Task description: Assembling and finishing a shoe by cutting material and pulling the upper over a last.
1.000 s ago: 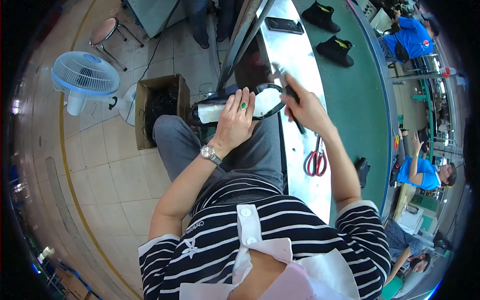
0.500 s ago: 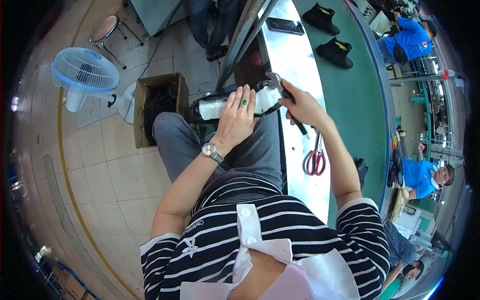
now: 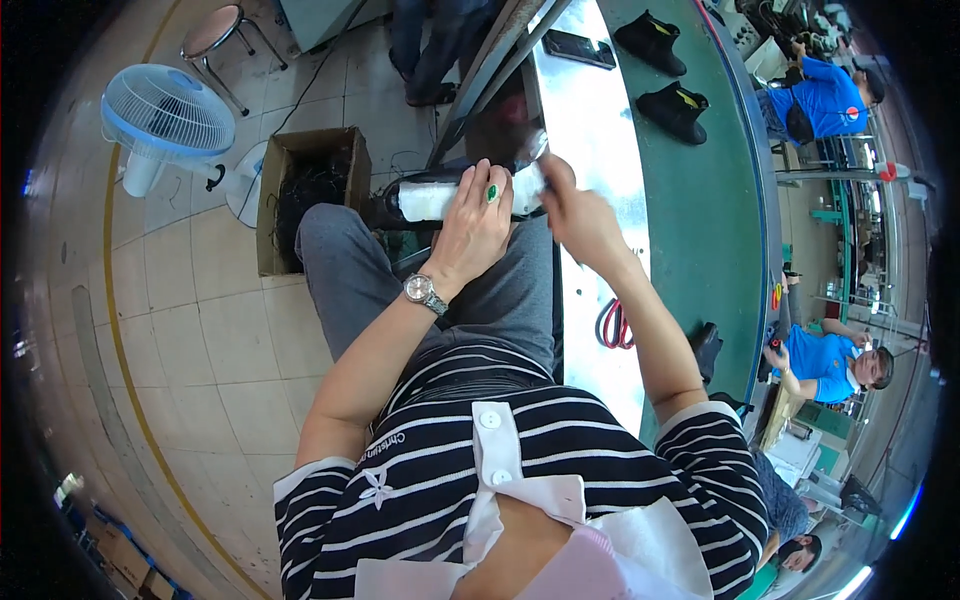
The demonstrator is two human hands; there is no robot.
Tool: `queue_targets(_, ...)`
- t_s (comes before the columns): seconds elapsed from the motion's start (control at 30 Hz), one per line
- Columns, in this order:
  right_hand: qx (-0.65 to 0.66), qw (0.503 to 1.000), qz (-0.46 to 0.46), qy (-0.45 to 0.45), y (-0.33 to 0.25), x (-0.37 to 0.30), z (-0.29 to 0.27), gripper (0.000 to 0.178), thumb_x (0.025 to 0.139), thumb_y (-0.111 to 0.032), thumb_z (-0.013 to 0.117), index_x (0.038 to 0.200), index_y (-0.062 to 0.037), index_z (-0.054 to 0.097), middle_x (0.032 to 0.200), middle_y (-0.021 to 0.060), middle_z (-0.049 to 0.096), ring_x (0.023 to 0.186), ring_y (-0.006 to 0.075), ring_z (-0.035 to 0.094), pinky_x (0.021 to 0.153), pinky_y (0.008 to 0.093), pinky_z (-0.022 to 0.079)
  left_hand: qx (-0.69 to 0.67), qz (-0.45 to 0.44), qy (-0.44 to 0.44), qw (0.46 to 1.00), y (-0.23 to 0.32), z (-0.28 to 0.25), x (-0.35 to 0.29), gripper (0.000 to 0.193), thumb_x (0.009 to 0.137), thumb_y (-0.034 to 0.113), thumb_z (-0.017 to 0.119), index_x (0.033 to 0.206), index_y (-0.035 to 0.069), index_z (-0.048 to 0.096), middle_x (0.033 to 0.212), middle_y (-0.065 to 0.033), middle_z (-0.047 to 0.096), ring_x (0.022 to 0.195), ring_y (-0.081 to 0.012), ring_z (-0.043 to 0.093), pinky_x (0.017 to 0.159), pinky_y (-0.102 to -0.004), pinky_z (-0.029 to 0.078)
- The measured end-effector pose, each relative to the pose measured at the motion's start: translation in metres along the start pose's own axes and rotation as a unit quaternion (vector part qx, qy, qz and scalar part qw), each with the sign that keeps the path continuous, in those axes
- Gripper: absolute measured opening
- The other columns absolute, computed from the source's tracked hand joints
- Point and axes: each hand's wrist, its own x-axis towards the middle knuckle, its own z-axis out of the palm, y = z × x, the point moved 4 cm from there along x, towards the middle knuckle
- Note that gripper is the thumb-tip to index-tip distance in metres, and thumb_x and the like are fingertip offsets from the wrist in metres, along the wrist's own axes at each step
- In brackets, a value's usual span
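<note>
Across my lap lies a black shoe, its white underside facing up. My left hand is laid over the middle of it and holds it down, fingers together. In my right hand are black-handled pincers with a metal head, smeared by motion at the shoe's right end. The handles are mostly hidden by the hand. Red-handled scissors lie on the metal bench beside my right forearm, which partly covers them.
A dark phone rests on the metal bench top. Black shoes stand on the green belt to the right. A cardboard box and a fan are on the left floor. Co-workers sit beyond the belt.
My right hand and the pincers have moved left and turned more upright over the shoe. The tool's head is now blurred. My left hand keeps its hold.
</note>
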Motion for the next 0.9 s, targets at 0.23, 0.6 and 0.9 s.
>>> queue_targets(0.23,0.059,0.997,-0.028,0.046,-0.021,-0.007,-0.013,0.058,0.092,-0.021,0.055,0.144,-0.0151,0.029,0.072,0.0228,0.065,0.067,0.0439,0.063,0.063,0.0519,0.048,-0.027,-0.016,0.007,0.999,-0.001,-0.002,-0.002,0.060,0.070,0.015,0.075,0.119,-0.010,0.053,0.123,-0.0226,0.053,0.124,-0.0387,0.047,0.108,-0.0455,0.036)
queue_targets(0.6,0.044,0.997,-0.013,0.069,-0.028,-0.010,-0.005,0.062,0.093,-0.019,0.054,0.146,-0.0150,0.022,0.070,0.0236,0.064,0.068,0.0440,0.064,0.064,0.0540,0.048,-0.047,-0.044,0.006,0.998,-0.003,-0.009,0.004,0.054,0.070,0.017,0.077,0.113,-0.008,0.054,0.121,-0.0226,0.052,0.122,-0.0384,0.047,0.106,-0.0442,0.037)
queue_targets(0.9,0.388,0.884,0.043,-0.257,-0.025,-0.022,-0.005,0.047,0.098,-0.018,0.051,0.141,-0.0047,0.035,0.098,0.0128,0.067,0.089,0.0215,0.067,0.083,0.0368,0.051,-0.227,-0.161,-0.145,0.950,-0.070,-0.042,0.027,0.068,0.079,0.010,0.069,0.140,0.001,0.039,0.099,-0.0216,0.068,0.091,-0.0356,0.064,0.083,-0.0411,0.050)
